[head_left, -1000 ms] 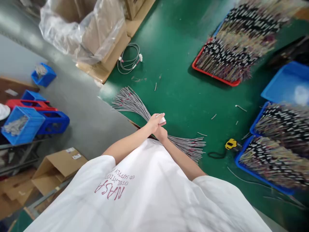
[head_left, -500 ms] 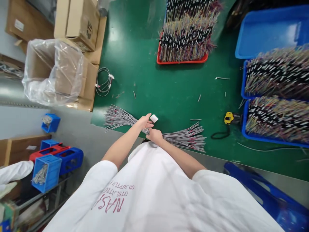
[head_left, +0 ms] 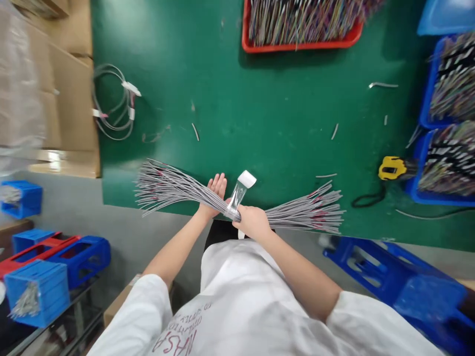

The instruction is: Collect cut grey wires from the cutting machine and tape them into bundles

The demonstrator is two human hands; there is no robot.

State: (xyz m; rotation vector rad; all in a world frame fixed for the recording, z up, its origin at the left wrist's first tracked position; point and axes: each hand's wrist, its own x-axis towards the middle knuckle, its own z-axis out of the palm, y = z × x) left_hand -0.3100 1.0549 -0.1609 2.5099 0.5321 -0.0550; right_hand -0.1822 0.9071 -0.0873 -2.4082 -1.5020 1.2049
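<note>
Bright, even overhead light falls on the green table (head_left: 260, 99), with a pale sheen near its upper left. Shadows under the red tray (head_left: 300, 42) are soft and short. Motion blur smears the edges, worst left of the table, where wide-angle distortion bends lines.

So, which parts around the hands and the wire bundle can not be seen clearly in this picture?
Head view only:
- Middle of the wire bundle: covered by the right hand and clear tape strip.
- Left hand palm: faces the table.
- Red tray: cut by the top edge.
- Blue trays: motion blur, cut right.
</note>
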